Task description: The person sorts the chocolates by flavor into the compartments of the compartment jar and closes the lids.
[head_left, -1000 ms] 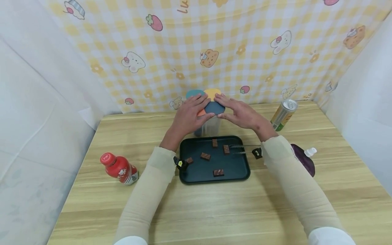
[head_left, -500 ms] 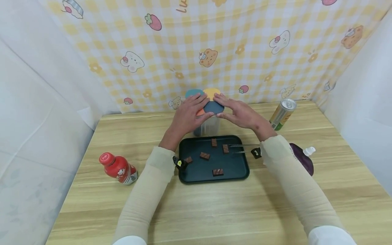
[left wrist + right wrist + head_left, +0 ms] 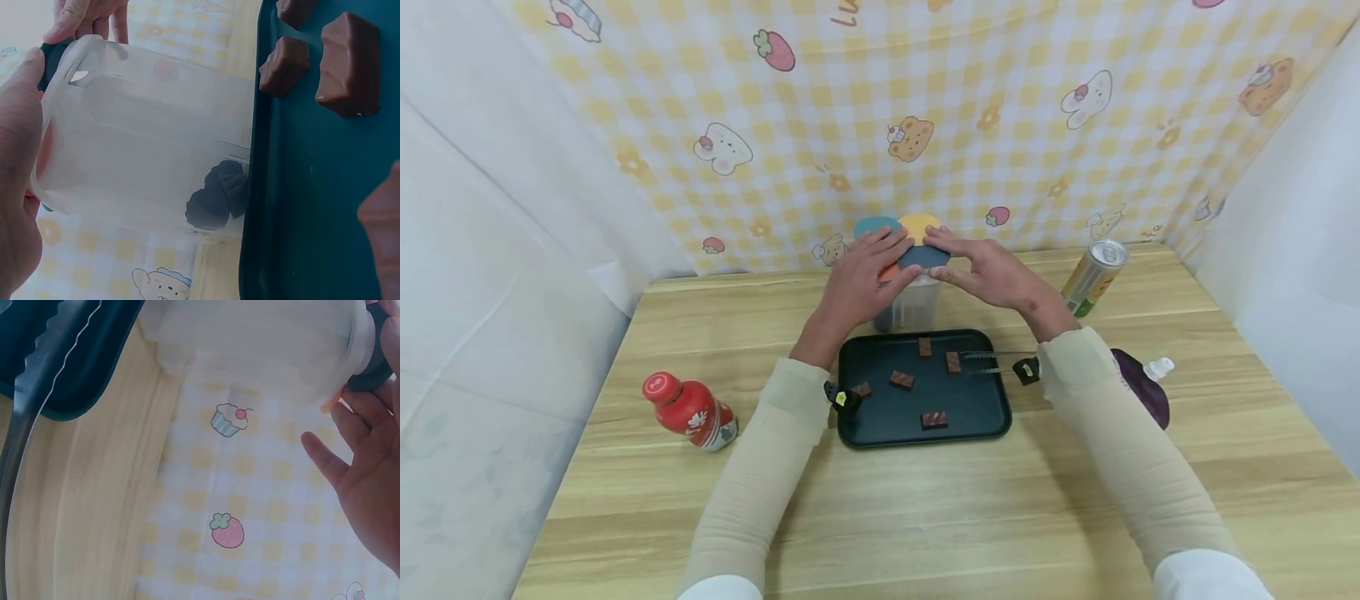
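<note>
Behind the tray stands a translucent plastic storage container (image 3: 917, 307) with a lid (image 3: 927, 257) of teal, yellow, orange and navy flaps. My left hand (image 3: 859, 279) rests on the lid's left side, fingers stretched over the flaps. From the right, my right hand (image 3: 988, 273) touches the yellow and navy flaps with fingertips and thumb. Both thumbs nearly meet at the lid's front edge. Dark, wrinkled pieces (image 3: 219, 195) lie at the container's bottom in the left wrist view. Part of the lid is hidden under my hands.
A dark tray (image 3: 880, 425) holds several chocolate pieces (image 3: 934, 420). Metal tongs (image 3: 22, 419) lie across its right edge. A red bottle (image 3: 691, 412) stands left; a drink can (image 3: 1093, 279) stands back right. A purple spouted pouch (image 3: 1142, 387) lies partly under my right forearm.
Both thumbs have shifted slightly up at the lid's front edge, so more of the container's rim shows. My hands otherwise stay on the lid.
</note>
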`<state>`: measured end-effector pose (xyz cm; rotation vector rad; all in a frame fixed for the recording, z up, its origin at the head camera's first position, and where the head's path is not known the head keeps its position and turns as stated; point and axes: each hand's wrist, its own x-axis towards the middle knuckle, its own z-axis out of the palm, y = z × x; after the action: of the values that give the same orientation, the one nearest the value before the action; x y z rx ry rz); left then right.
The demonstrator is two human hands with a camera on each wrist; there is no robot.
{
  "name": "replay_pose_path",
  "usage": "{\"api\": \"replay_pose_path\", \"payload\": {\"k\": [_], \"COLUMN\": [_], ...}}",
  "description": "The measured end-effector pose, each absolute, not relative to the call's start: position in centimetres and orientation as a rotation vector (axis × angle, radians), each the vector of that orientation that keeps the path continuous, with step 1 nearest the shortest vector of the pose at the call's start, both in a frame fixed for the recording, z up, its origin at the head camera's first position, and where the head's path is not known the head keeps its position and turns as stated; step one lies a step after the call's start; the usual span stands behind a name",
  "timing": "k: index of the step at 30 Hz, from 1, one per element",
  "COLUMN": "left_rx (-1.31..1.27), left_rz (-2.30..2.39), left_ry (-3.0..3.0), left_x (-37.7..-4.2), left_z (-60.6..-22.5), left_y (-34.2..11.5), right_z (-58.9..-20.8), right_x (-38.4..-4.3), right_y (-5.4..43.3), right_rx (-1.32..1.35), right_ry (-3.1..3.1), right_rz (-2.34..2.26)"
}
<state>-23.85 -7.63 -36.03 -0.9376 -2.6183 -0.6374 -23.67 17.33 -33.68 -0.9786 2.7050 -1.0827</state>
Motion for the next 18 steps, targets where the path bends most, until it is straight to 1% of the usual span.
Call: {"api": "replay_pose_path", "payload": {"k": [5, 12, 15, 18], "left_rx": [-0.913, -0.871, -0.857, -0.835], "left_rz": [-0.72, -0.831, -0.859, -0.884], "left_ry": [-2.586, -2.562, -2.562, -2.558], "left_x": [-23.9, -23.9, -23.9, -24.0], "left_z": [-36.3, -36.4, -36.3, -36.3], "left_y": [-7.4, -7.1, -7.1, -7.1], "right_z": [-33.3, -32.5, -32.2, -32.3], "right_x": [-23.2, -21.7, -20.5, -18.9], "right_y": [17.3, 18.1, 18.8, 19.5], "right_rx": [-0.884, -0.762, -0.705, -0.652], "right_ry": [2.728, 2.81, 2.9, 2.967], "right_rz": [-1.083, -1.186, -1.115, -0.908]}}
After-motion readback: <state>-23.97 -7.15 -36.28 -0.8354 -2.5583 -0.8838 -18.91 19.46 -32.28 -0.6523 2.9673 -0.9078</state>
